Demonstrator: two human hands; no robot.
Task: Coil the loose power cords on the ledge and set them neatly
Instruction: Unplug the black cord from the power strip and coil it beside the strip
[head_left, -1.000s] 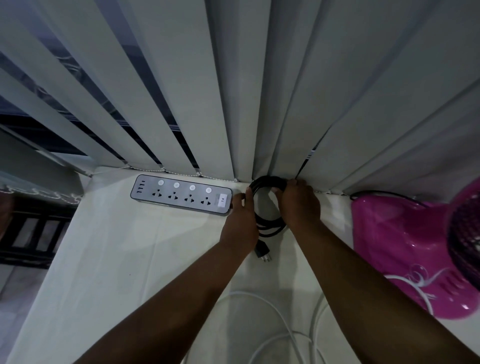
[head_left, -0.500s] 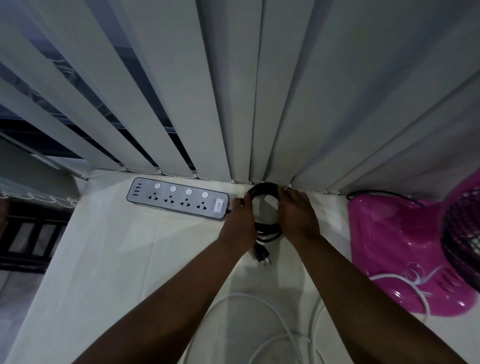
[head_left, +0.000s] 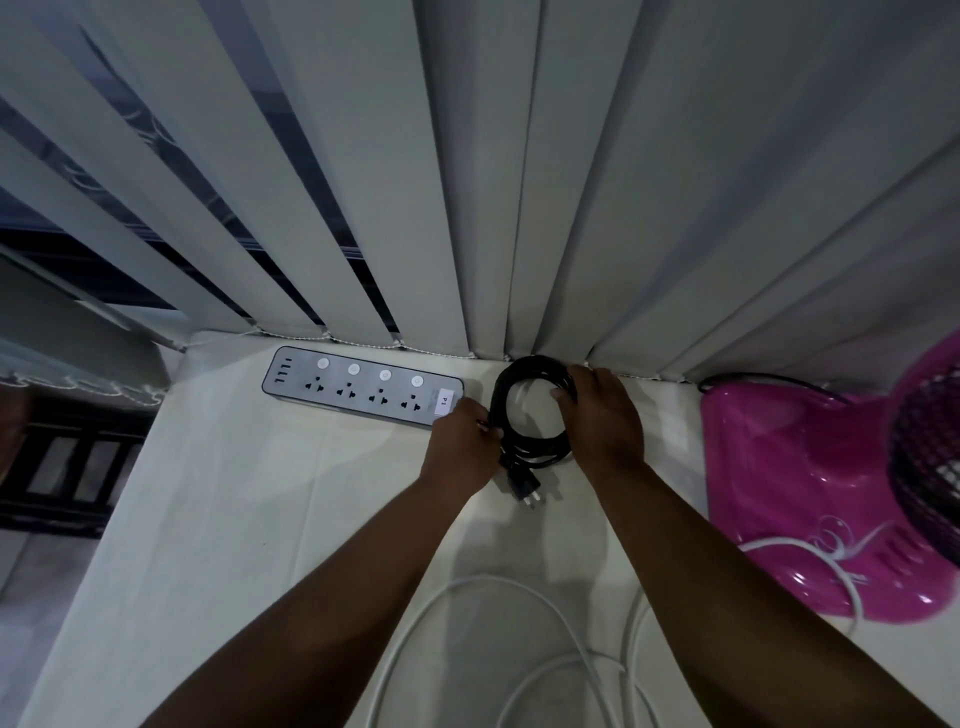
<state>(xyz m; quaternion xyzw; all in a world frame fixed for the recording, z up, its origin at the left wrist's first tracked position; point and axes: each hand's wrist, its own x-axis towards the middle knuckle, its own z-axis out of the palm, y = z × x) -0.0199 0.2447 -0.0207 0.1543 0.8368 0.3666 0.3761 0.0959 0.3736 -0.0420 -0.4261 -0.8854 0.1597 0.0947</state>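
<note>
A black power cord (head_left: 524, 370) lies coiled in a ring on the white ledge (head_left: 218, 519), close under the blinds and just right of a grey power strip (head_left: 358, 384). Its black plug (head_left: 523, 486) sticks out at the near side of the coil. My left hand (head_left: 462, 441) grips the coil's left side. My right hand (head_left: 602, 415) holds the right side, thumb inside the ring. A loose white cord (head_left: 431, 603) loops over the ledge nearer to me, between my forearms.
Vertical grey blinds (head_left: 467, 182) hang along the back of the ledge. A pink fan (head_left: 810, 483) stands at the right, with a thin white cord across its base. The ledge's left edge drops off toward a dark area.
Both hands have pressed the black coil down flat on the ledge against the blinds. My right hand has shifted from the coil's top to its right side.
</note>
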